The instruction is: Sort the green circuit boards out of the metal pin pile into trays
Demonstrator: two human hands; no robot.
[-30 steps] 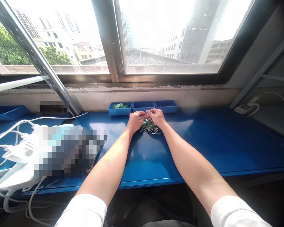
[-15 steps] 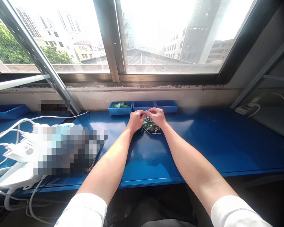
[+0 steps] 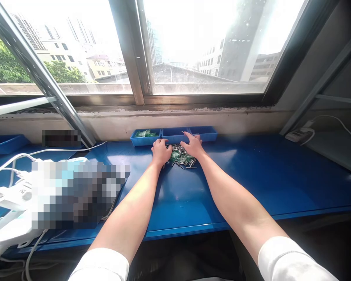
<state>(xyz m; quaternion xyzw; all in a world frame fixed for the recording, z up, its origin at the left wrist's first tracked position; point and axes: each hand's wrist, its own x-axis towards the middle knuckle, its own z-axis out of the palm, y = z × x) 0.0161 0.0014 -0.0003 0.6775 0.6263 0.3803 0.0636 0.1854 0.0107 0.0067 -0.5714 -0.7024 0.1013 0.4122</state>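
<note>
Beneath both grips lies the blue worktop [image 3: 251,175]; beyond them, a row of three blue bins [image 3: 145,143]. Left hand [image 3: 161,151] and right hand [image 3: 193,146] flank a pile of slender metal pieces [image 3: 180,153], axes mixed, neither hand clearly nearer; whether either grip is grasping or released cannot be told. Green packets [image 3: 146,133] occupy the leftmost bin

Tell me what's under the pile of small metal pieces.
Green material shows between the metal pieces, with the blue table at the near edge. Whatever lies directly beneath is covered; the left hand and right hand hide parts too.
</note>
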